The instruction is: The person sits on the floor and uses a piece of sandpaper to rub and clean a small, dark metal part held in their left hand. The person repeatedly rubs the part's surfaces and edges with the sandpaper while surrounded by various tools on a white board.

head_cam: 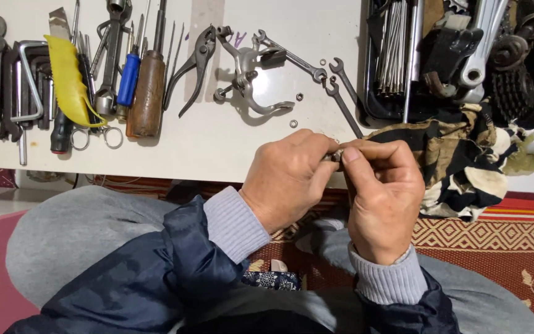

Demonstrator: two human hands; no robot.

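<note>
Head cam looks straight down at a low white desk [230, 142] with the person sitting in front of it, grey-trousered knees up and a red patterned rug [495, 241] on the floor underneath. Along the desk's left end there's a row of hand tools: hex keys [29, 86], a yellow rag [69, 77], a blue-handled screwdriver [129, 77], a brown wooden-handled one [148, 93] and pliers [193, 68]. Near the middle of the desk sits a silver brake caliper [245, 77], with a couple of small spanners [341, 93] and loose nuts just beside it. At the right end a black tray [372, 105] holds spokes and bike parts, and a black and tan patterned cloth [458, 161] hangs over the front edge.

Both hands are raised just off the desk's front edge, near the middle, fingertips meeting. The left hand [285, 179] and right hand [384, 198] pinch a small metal part [335, 156] between them, thumbs and forefingers clenched on it. It's mostly hidden by the fingers, so I can't tell what it is. Grey cuffs stick out of dark blue jacket sleeves.
</note>
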